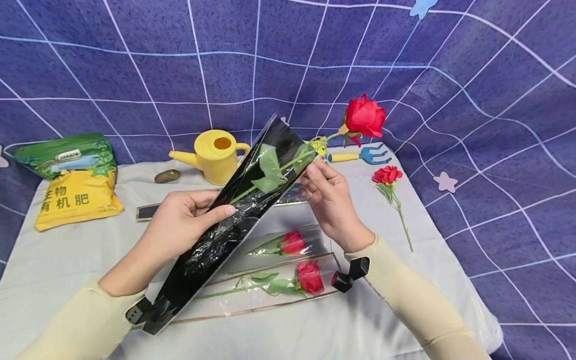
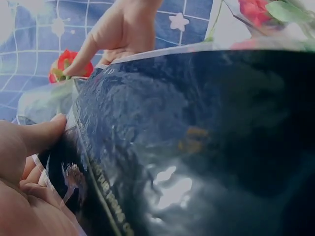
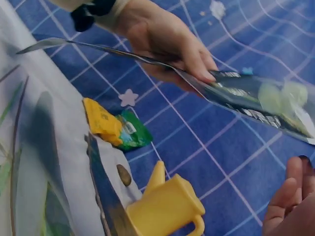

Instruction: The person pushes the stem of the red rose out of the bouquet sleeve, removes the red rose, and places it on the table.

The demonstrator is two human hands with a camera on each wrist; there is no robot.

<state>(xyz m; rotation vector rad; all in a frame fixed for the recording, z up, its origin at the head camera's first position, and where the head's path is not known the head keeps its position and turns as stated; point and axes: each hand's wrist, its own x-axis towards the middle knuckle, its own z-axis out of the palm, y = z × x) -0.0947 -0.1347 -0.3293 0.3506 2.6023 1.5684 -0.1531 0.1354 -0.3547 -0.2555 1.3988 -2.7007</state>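
Note:
A black-backed clear flower sleeve (image 1: 216,240) slants up to the right, with a long-stemmed red rose (image 1: 365,117) inside it. The bloom stands out past the sleeve's mouth; the leaves (image 1: 270,172) show through the clear film. My left hand (image 1: 186,220) grips the sleeve midway, thumb across its front and fingers behind. My right hand (image 1: 330,202) is at the sleeve's upper edge by the mouth, its fingers bent. In the left wrist view one finger reaches out to just below the rose (image 2: 86,69). I cannot tell whether the right fingertips pinch anything.
Two sleeved red roses (image 1: 310,277) (image 1: 293,242) lie under the raised sleeve. Behind are a yellow watering can (image 1: 216,157), a dark stone (image 1: 167,175) and a fertilizer bag (image 1: 74,187). To the right lie a blue hand fork (image 1: 375,154) and a loose red carnation (image 1: 387,175).

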